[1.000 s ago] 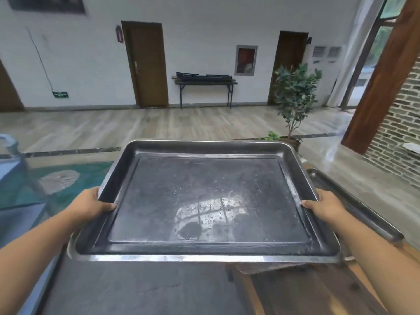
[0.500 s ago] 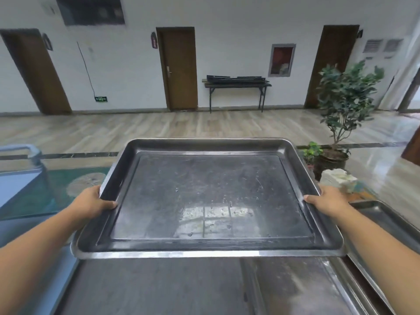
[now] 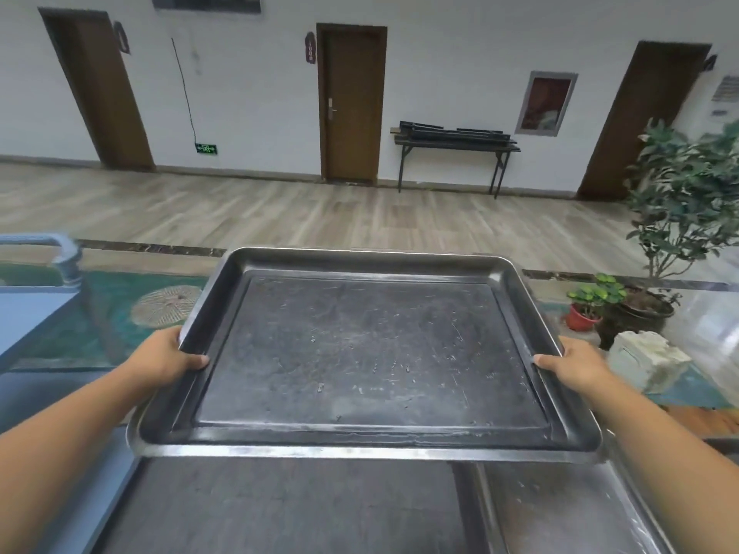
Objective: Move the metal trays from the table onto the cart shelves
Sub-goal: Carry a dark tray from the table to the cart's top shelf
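Note:
A large scratched metal tray [image 3: 368, 353] is held level in front of me, above the surface below. My left hand [image 3: 168, 359] grips its left rim, thumb over the edge. My right hand [image 3: 576, 363] grips the right rim the same way. Below it lie two more metal trays, one at the bottom centre [image 3: 280, 509] and one at the bottom right [image 3: 568, 509]. At the left stands the blue cart [image 3: 28, 309], its handle [image 3: 60, 249] curving up at the far end.
A potted tree [image 3: 680, 217] and a small red-potted plant [image 3: 588, 309] stand at the right, with a pale stone block [image 3: 648, 365] beside them. A green patterned rug [image 3: 120, 305] lies beyond the cart. A black table [image 3: 456, 141] stands against the far wall.
The view has swung to the left with the tray carried along. The cart has come further into sight at the left, and the right-hand tray and brick wall have slid out of view.

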